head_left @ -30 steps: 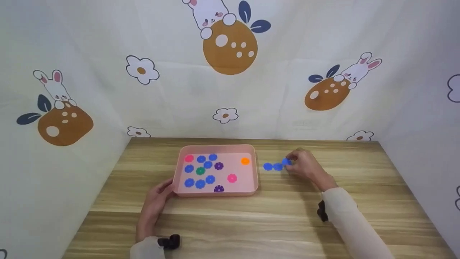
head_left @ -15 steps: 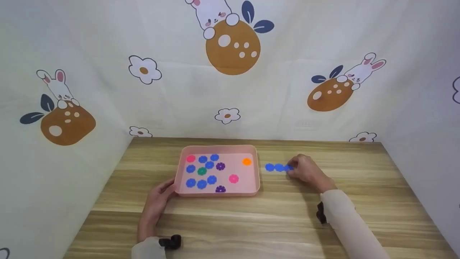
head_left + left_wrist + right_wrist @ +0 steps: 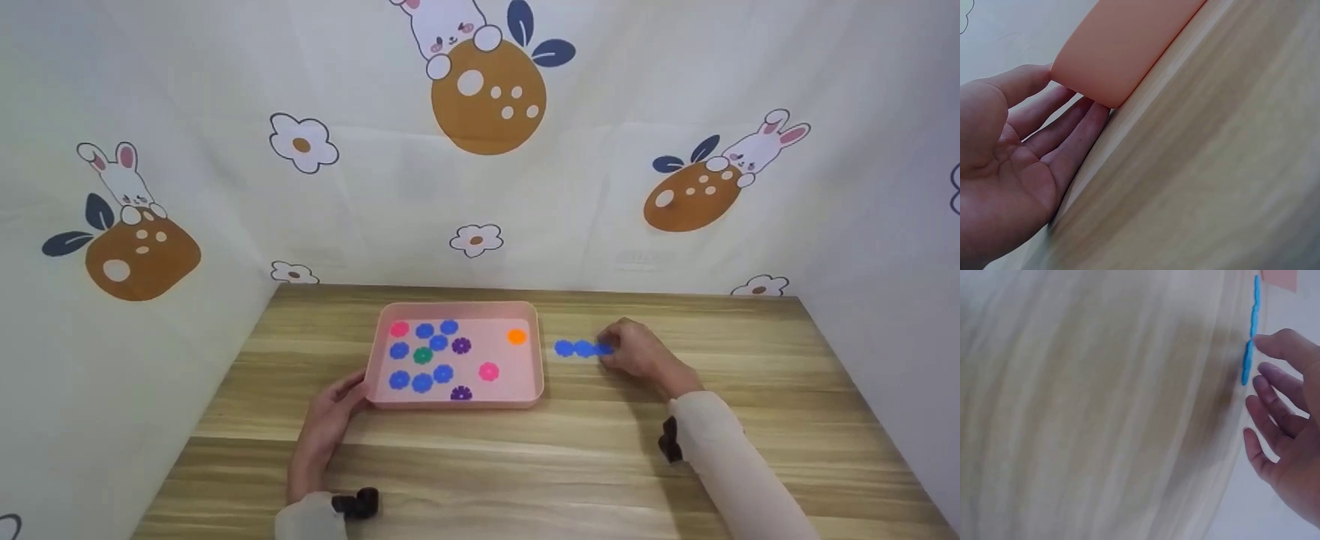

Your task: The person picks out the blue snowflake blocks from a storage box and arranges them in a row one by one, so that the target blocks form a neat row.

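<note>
Wooden table [image 3: 525,465]; bunny-and-flower print backdrop [image 3: 480,150] behind and on both sides.

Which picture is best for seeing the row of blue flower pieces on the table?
The head view: the row of blue flower pieces lies flat beside the pink tray, with the right hand at its end. The right wrist view shows the row only edge-on, as a thin blue strip. The left wrist view misses it.

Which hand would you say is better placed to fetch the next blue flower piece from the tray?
Probably the right hand: it is free beside the blue row, while the left hand steadies the pink tray.
</note>
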Demonstrator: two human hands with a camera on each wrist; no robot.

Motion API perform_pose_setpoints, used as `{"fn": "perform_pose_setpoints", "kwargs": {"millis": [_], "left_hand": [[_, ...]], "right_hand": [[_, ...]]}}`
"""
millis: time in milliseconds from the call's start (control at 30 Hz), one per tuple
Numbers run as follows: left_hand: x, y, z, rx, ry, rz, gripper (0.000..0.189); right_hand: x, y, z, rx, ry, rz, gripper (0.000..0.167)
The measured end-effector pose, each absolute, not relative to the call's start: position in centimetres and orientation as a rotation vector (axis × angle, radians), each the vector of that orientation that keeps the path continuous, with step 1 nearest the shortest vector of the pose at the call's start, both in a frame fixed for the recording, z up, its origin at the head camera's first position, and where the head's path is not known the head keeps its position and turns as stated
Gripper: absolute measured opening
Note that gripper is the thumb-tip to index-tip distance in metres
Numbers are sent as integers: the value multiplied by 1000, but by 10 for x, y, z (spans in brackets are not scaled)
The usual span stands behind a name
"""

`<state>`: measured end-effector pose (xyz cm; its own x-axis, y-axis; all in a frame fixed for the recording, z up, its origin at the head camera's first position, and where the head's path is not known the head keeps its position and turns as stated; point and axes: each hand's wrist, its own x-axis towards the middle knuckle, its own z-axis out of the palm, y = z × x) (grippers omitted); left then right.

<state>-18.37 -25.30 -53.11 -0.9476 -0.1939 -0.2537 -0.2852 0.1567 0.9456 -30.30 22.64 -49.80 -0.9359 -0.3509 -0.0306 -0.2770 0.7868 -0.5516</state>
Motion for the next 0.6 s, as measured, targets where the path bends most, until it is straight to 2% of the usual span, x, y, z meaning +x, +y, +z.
{"fn": "perform_pose_setpoints", "kwargs": {"millis": [200,600], "left_hand": [[-183,-252,-531,-448,2353,2005,45],[-183,-253,-530,-447,2365,1948,47]], "right_hand": [[-303,227,-497,-463,2812,-848,29],[-304,222,-498,-509,2846,-856,34]]}}
